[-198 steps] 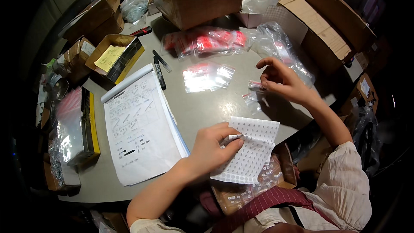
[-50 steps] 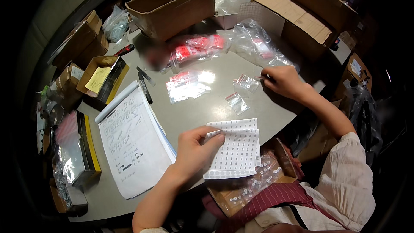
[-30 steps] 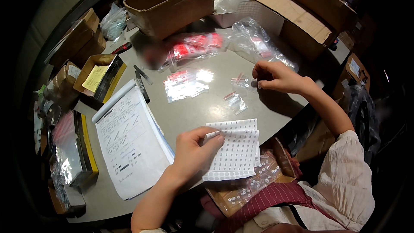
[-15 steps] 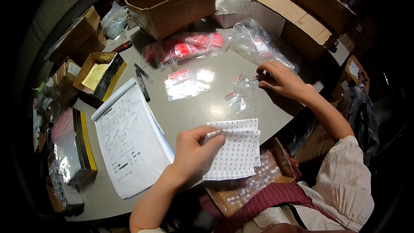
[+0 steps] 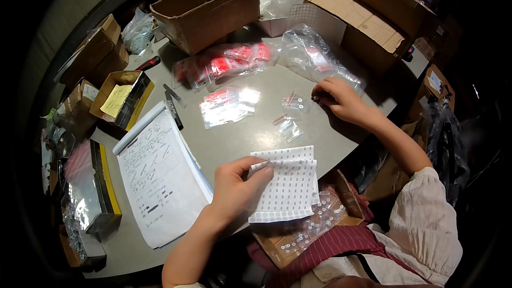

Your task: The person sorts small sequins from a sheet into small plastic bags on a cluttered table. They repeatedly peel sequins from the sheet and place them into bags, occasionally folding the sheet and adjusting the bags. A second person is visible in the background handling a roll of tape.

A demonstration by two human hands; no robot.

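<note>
My left hand pinches a folded sheet of small round white labels between thumb and fingers at the table's near edge. Across the table, my right hand is closed, its fingertips together low over the surface; what they hold, if anything, is hidden. Just left of those fingertips lies a small clear zip bag with little round white pieces in it. A second small zip bag rests nearer to me. Farther left is a stack of flat clear zip bags with red tops.
A notepad and a black marker lie on the left. Behind are a bundle of red-printed bags, crumpled clear plastic and an open cardboard box. Below the near edge, a cardboard tray holds bagged white pieces.
My right hand has shifted slightly away from the small zip bag, which now lies apart from its fingertips. My left hand keeps hold of the label sheet. The whole view has shifted a little.
</note>
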